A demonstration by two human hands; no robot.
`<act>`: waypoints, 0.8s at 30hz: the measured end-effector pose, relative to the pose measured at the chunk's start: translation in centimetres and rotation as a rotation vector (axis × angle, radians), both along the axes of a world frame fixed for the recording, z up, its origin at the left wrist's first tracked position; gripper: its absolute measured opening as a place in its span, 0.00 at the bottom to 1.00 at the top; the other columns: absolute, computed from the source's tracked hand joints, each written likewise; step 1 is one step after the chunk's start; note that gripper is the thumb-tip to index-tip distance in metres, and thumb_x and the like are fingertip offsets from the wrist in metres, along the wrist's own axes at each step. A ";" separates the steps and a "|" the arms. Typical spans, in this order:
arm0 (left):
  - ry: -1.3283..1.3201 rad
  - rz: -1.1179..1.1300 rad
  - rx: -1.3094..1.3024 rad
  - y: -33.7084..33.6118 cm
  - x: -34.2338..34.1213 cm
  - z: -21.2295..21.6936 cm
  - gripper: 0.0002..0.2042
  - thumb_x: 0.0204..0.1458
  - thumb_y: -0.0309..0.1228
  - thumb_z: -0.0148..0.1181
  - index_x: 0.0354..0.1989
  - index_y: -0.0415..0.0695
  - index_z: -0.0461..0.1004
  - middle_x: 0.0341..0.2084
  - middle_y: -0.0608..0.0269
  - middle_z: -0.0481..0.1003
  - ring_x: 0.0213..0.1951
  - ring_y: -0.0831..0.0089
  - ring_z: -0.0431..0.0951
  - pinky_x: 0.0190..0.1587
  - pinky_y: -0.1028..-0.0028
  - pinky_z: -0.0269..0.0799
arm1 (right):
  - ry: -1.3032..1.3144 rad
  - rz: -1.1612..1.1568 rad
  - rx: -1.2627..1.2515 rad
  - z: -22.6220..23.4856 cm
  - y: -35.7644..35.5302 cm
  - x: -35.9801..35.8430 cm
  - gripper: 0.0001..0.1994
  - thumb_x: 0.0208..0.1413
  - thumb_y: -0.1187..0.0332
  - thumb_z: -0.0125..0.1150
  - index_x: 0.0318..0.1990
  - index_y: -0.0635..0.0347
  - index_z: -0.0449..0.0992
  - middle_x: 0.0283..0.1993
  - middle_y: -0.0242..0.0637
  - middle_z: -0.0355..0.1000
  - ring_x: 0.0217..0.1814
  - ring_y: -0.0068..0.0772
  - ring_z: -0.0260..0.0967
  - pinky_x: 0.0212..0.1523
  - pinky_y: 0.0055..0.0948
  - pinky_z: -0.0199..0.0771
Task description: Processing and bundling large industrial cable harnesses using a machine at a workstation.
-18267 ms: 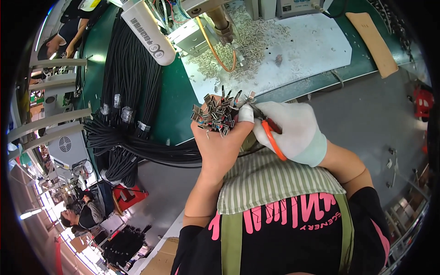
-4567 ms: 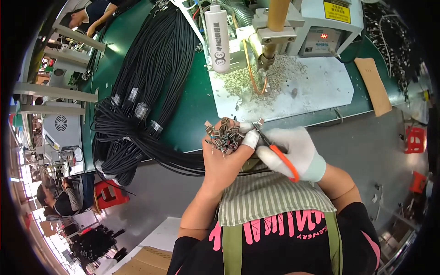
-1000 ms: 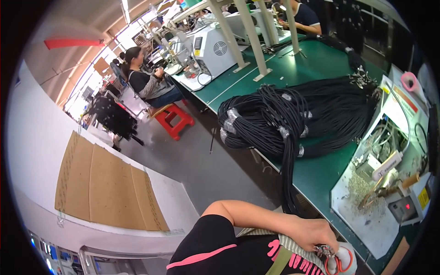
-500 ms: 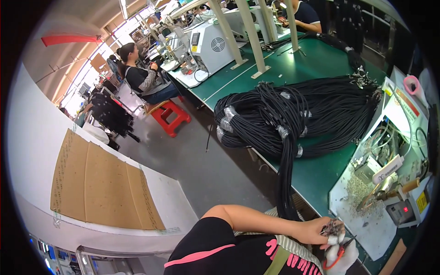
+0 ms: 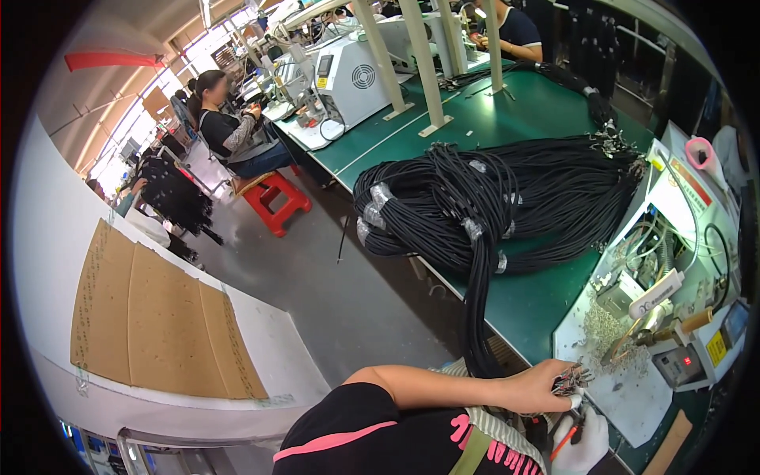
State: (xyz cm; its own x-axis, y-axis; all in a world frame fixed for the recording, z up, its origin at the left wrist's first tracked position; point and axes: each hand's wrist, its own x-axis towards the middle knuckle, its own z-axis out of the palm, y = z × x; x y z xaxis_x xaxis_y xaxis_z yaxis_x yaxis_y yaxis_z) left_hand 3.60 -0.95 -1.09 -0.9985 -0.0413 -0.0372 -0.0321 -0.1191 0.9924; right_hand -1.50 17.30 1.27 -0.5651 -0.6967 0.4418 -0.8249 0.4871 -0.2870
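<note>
My left hand [image 5: 532, 388] is closed round the stripped, wiry ends of a cable bundle [image 5: 571, 380], just off the table's near edge. The black cables [image 5: 476, 324] hang over the edge beside my left forearm. My right hand [image 5: 587, 447], in a white glove, sits just below the left one, closed on red-handled pliers [image 5: 562, 445]. Its fingers partly hide the tool, and the jaws are hard to make out. On the green table [image 5: 522, 305] lies a large pile of black cables [image 5: 443, 198], tied in places with clear tape.
At right stands a bench machine [image 5: 689, 190] with a metal tray [image 5: 633, 404] full of scraps and a small control box [image 5: 685, 364]. Posts [image 5: 423, 71] rise from the table. Further off, a person [image 5: 226, 127] sits on a red stool [image 5: 277, 202]. Cardboard [image 5: 166, 317] covers a left partition.
The whole view has shifted slightly left. My left hand has tilted the wire ends up and right. My right hand has turned the pliers, hiding their jaws.
</note>
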 end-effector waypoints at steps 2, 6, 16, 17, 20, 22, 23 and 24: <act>-0.034 -0.013 0.007 0.1 0.0 0.1 0.12 0.49 0.30 0.59 0.36 0.36 0.68 0.20 0.65 0.67 0.24 0.81 0.66 0.30 0.75 0.65 | 0.017 0.005 -0.033 -1.0 -0.1 -0.2 0.09 0.53 0.65 0.62 0.36 0.61 0.76 0.24 0.42 0.72 0.21 0.38 0.69 0.23 0.31 0.70; 0.010 0.036 -0.046 0.3 -0.1 -0.2 0.12 0.48 0.30 0.59 0.36 0.36 0.68 0.20 0.65 0.68 0.24 0.81 0.65 0.28 0.75 0.64 | -0.020 0.019 -0.100 -3.0 0.4 -0.2 0.10 0.52 0.60 0.62 0.37 0.55 0.76 0.19 0.35 0.72 0.15 0.33 0.68 0.18 0.30 0.68; 0.099 0.147 -0.060 1.1 0.2 -0.2 0.13 0.44 0.27 0.60 0.39 0.39 0.68 0.22 0.63 0.70 0.22 0.77 0.66 0.29 0.74 0.65 | -0.555 -0.088 -0.230 -2.6 0.3 1.3 0.10 0.55 0.66 0.61 0.38 0.66 0.76 0.21 0.42 0.71 0.18 0.37 0.66 0.21 0.30 0.66; 0.107 0.167 -0.077 1.2 0.2 -0.3 0.14 0.43 0.26 0.60 0.39 0.40 0.68 0.22 0.62 0.70 0.22 0.76 0.67 0.29 0.74 0.66 | -0.556 -0.087 -0.227 -2.5 0.3 1.3 0.10 0.55 0.66 0.61 0.38 0.66 0.76 0.21 0.42 0.71 0.18 0.37 0.66 0.21 0.30 0.66; 0.172 0.178 -0.145 1.4 -0.1 -1.2 0.14 0.44 0.26 0.60 0.40 0.41 0.68 0.23 0.61 0.72 0.22 0.72 0.70 0.30 0.73 0.67 | -0.646 -0.112 -0.156 -1.9 0.0 1.0 0.09 0.57 0.66 0.58 0.37 0.64 0.77 0.19 0.37 0.71 0.17 0.29 0.66 0.20 0.26 0.64; 0.206 0.177 -0.176 1.4 -0.2 -1.3 0.15 0.44 0.26 0.60 0.41 0.41 0.68 0.24 0.60 0.72 0.22 0.69 0.71 0.30 0.73 0.67 | -0.759 -0.138 -0.245 -2.9 0.1 1.0 0.09 0.56 0.67 0.56 0.34 0.65 0.75 0.17 0.34 0.67 0.14 0.25 0.63 0.17 0.24 0.60; 0.237 0.125 -0.188 1.2 -0.2 -1.2 0.15 0.44 0.26 0.60 0.41 0.41 0.68 0.24 0.59 0.73 0.24 0.68 0.73 0.31 0.72 0.68 | -0.871 -0.168 -0.337 -3.8 0.2 1.0 0.09 0.56 0.67 0.55 0.31 0.65 0.73 0.14 0.31 0.64 0.12 0.21 0.60 0.14 0.22 0.56; 0.269 0.072 -0.199 1.1 -0.2 -1.1 0.15 0.44 0.26 0.60 0.41 0.41 0.68 0.25 0.58 0.73 0.25 0.66 0.74 0.32 0.72 0.68 | -0.980 -0.198 -0.433 -4.5 0.4 1.0 0.10 0.55 0.68 0.53 0.28 0.66 0.71 0.12 0.28 0.60 0.10 0.17 0.57 0.12 0.19 0.52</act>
